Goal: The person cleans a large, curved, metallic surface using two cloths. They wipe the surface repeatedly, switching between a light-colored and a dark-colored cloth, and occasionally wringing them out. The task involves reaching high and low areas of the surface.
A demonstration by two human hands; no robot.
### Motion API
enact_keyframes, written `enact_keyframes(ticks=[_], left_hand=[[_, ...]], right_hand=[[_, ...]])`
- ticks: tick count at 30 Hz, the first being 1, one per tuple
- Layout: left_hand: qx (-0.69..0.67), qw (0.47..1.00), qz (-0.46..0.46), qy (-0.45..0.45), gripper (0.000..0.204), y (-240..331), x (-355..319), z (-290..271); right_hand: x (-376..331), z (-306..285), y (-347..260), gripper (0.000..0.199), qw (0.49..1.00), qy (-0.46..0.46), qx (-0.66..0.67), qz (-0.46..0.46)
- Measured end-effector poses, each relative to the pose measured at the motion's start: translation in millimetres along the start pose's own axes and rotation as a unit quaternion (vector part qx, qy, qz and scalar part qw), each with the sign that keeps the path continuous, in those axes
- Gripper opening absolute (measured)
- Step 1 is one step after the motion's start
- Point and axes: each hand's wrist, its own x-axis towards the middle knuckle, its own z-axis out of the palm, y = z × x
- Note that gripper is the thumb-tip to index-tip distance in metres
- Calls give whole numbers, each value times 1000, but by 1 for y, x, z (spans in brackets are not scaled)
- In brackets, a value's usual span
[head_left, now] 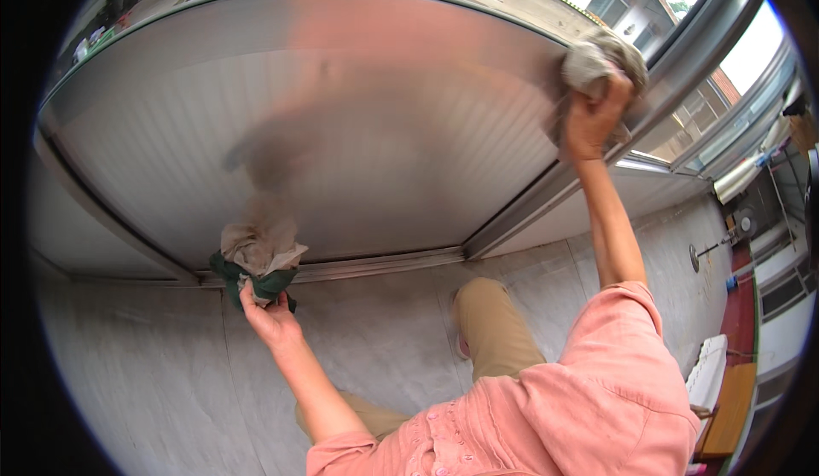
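Up at the right, my right hand (597, 118) is closed round a crumpled greyish cloth (593, 58). That cloth lies against the upper right corner of a shiny metallic panel (384, 160), beside the window frame. Lower left, my left hand (271, 316) grips a bundle of cloths, a beige one (263, 246) on top and a dark green one (271, 284) beneath. The bundle is in front of the panel's bottom edge, above the floor. Blurred reflections of my arm and pink shirt show in the panel.
A metal frame (520, 207) borders the panel on the right, with a track (384, 264) along its foot. Glass above shows a yard with pots and a building. Grey flooring (384, 331) lies under me. Along the right side stand a wooden board (729, 408) and other household items.
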Motion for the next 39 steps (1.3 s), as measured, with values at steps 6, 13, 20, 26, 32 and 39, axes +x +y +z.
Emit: enact_keyframes(ticks=[6,13,20,26,32,39], left_hand=[[-2,1000,8,0,45,4,2,0],[17,1000,23,7,45,0,1,-3],[89,996,21,12,53,15,-6,5],[121,993,15,7,54,25,-7,-1],[240,969,-8,-56,38,45,-45,10],[413,885,11,-214,45,-7,-67,-6]], right_hand=[[54,-38,61,44,977,-110,-126,-133],[39,-42,101,48,945,-116,-289,-99],[-87,-41,61,39,924,-341,-120,-122],[5,-65,61,39,920,-335,-144,-145],[24,-59,82,37,936,-247,-188,-164],[-161,-39,47,33,904,-400,-102,-110]])
